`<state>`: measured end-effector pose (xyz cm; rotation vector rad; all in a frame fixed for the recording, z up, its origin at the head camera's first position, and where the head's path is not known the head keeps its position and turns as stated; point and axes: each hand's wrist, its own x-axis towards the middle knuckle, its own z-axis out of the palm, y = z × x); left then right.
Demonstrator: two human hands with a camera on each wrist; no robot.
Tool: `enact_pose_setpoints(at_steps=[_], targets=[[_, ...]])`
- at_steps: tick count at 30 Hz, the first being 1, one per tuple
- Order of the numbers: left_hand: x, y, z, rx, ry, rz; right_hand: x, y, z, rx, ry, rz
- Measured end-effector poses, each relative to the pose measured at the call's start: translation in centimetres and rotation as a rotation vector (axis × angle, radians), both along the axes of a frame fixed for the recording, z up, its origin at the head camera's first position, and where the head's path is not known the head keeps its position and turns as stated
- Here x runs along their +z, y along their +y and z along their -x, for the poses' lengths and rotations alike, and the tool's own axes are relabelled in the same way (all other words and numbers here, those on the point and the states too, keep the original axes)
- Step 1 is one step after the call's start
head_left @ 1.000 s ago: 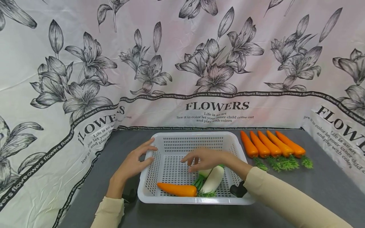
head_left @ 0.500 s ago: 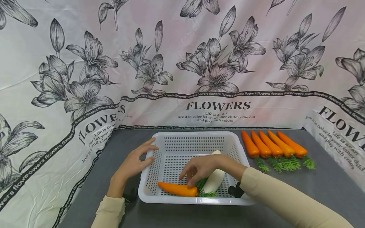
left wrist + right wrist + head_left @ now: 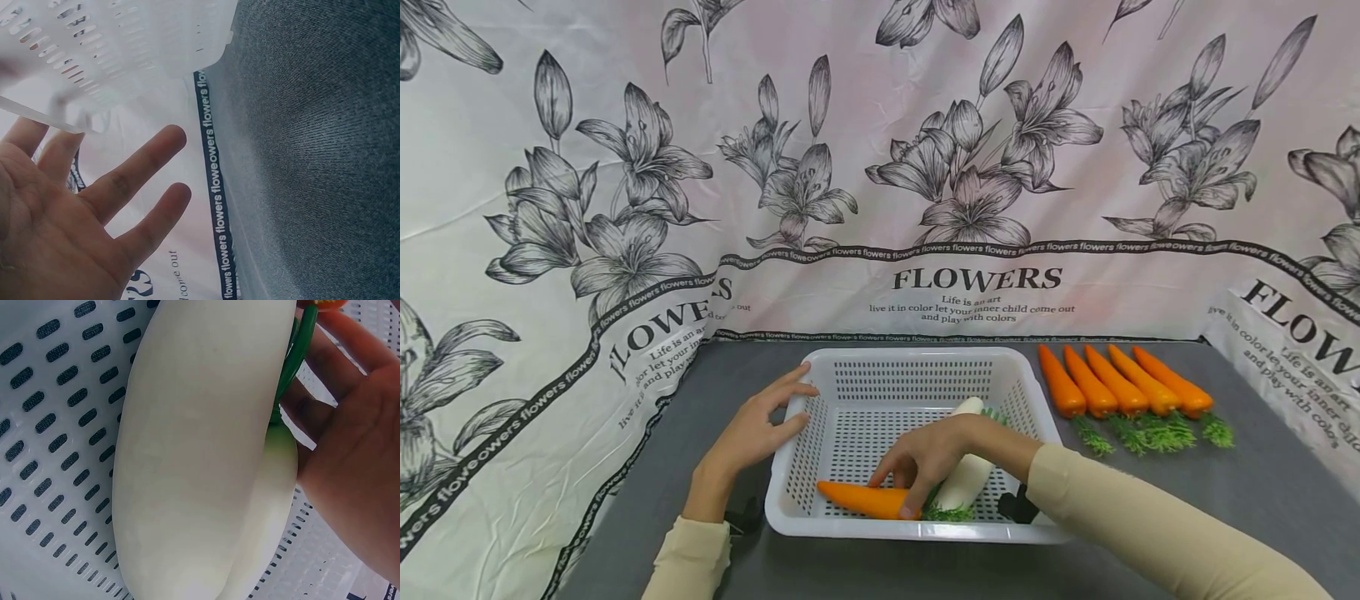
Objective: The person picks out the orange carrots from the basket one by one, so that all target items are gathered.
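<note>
In the head view, a white perforated basket point(image 3: 917, 527) holds an orange carrot point(image 3: 857, 498) along its front side and white radishes point(image 3: 962, 483) beside it. My right hand point(image 3: 932, 450) reaches down into the basket, thumb on the near side of the carrot's thick end and a finger on the far side. The right wrist view shows two radishes point(image 3: 194, 450) close up, with green stems between them and my fingers. My left hand point(image 3: 748, 429) rests at the basket's left rim; in the left wrist view its fingers point(image 3: 150, 159) are spread and straight.
Several more carrots point(image 3: 1120, 379) with leafy green tops lie in a row on the grey table point(image 3: 850, 571), right of the basket. A dark object point(image 3: 1018, 506) shows at my right wrist. A flower-printed cloth point(image 3: 820, 292) hangs behind and along both sides.
My right hand has come down and toward the front, from above the radishes to the carrot's thick end. The left hand has stayed at the rim, and the carrot lies where it was.
</note>
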<state>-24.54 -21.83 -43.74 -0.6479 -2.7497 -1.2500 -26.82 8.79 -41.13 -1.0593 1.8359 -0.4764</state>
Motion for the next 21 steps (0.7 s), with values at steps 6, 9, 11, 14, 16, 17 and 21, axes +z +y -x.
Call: enact_pose_setpoints(at_steps=[6, 9, 11, 14, 16, 17, 21], targets=[[0.0, 0.0, 0.0, -0.004, 0.008, -0.002, -0.1, 0.1, 0.1, 0.01, -0.033, 0.009], [0.0, 0.0, 0.0, -0.005, 0.008, 0.0, -0.1, 0.2, 0.2, 0.008, -0.038, 0.036], [0.0, 0.0, -0.1, -0.004, 0.007, -0.001, 0.0, 0.4, 0.2, -0.013, -0.043, 0.051], [0.0, 0.0, 0.0, -0.004, 0.005, 0.001, 0.2, 0.7, 0.2, -0.07, -0.044, 0.067], [0.0, 0.1, 0.0, -0.003, 0.004, 0.004, 0.4, 0.9, 0.1, -0.128, -0.027, 0.073], [0.0, 0.1, 0.0, -0.001, 0.004, 0.006, 0.4, 1.0, 0.2, -0.157, -0.015, 0.076], [0.0, 0.0, -0.1, 0.002, 0.004, 0.009, 0.5, 1.3, 0.2, -0.247, 0.004, 0.105]])
